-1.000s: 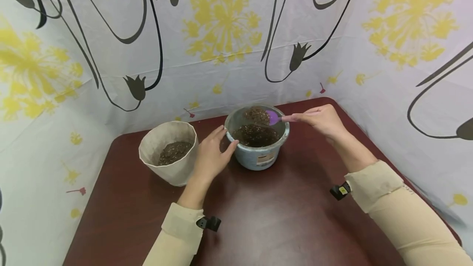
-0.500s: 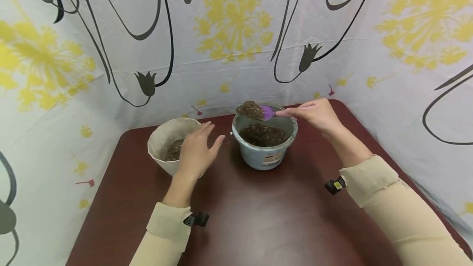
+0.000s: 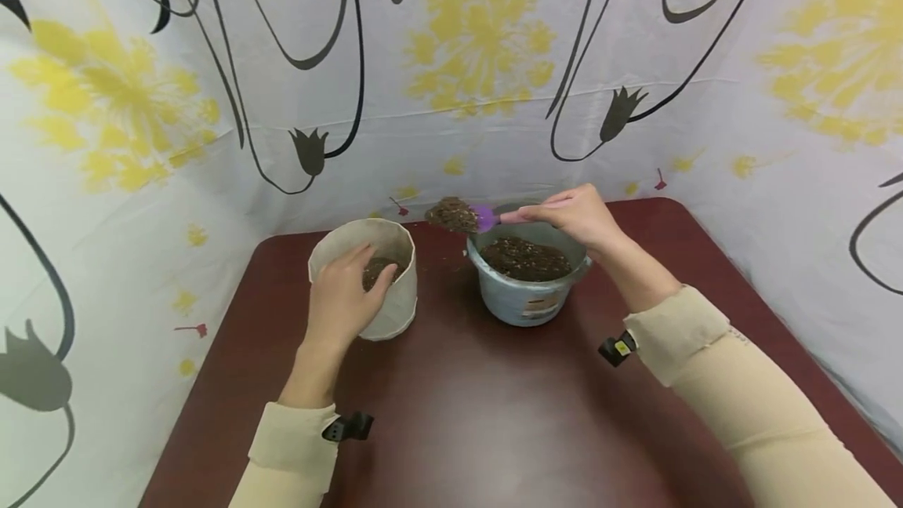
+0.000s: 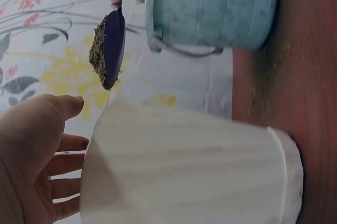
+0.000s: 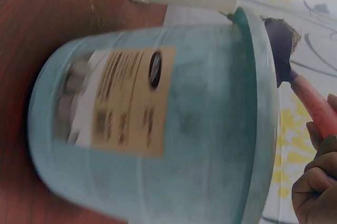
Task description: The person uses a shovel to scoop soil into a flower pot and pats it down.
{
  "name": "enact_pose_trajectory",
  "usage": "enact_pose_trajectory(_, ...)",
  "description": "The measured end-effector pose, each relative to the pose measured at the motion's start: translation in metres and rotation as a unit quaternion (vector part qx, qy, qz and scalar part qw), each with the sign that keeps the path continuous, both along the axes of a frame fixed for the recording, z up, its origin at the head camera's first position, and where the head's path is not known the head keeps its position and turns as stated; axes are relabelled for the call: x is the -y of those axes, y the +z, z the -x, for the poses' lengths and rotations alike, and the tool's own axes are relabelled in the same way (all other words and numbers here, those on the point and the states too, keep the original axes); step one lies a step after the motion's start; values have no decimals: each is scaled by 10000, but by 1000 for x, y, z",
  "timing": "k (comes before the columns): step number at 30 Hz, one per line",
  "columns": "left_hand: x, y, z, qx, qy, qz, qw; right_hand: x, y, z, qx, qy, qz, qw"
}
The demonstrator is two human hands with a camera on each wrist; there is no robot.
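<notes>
My right hand (image 3: 574, 218) grips the pink handle of a purple trowel (image 3: 485, 218), its blade heaped with dark soil (image 3: 451, 215). The loaded blade hangs in the air between a blue bucket and a white pot, past the bucket's left rim. Soil also lies inside the blue bucket (image 3: 525, 304). Over the near left rim of the white pot (image 3: 398, 308) is my left hand (image 3: 343, 296), fingers extended and holding nothing. In the left wrist view those fingers (image 4: 66, 187) are right at the pot's rim. Some soil shows inside the pot, partly hidden by the hand.
Both containers stand toward the back of a dark red table (image 3: 480, 414). A white cloth (image 3: 480, 155) with yellow and grey flower prints hangs behind and at the sides. The bucket has a wire handle (image 4: 184, 50) and a paper label (image 5: 131, 100).
My right hand has lifted the soil-filled trowel out of the bucket and carried it left toward the white pot. My left hand has gone from the bucket's rim to the pot.
</notes>
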State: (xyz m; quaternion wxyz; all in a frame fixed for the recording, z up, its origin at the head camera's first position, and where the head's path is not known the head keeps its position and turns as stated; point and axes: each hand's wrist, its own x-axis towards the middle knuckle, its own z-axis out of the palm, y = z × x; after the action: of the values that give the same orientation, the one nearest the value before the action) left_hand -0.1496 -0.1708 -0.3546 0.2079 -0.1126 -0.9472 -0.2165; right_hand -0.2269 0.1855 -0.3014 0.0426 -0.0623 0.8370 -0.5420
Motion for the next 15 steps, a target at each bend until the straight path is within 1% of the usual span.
enact_pose_trajectory(4,19,-2,-8,21,228,121,9997,21,0,5,57,194,33,9998)
enact_pose_trajectory(6,28,-3,-12,-24,317,133,9994,33,0,8,95,307,69,9995)
enact_pose_trajectory(10,47,-5,-20,-87,446,3,9990,59,0,13,67,449,81,9989)
enact_pose_trajectory(13,58,-6,-25,60,534,-147,9984,83,-1,15,-143,355,-178,9991)
enact_pose_trajectory(14,62,-7,-27,141,572,-181,9981,92,-2,15,-362,297,-379,9982)
enact_pose_trajectory(15,65,-7,-29,220,608,-210,9977,101,-3,15,-689,361,-725,9943)
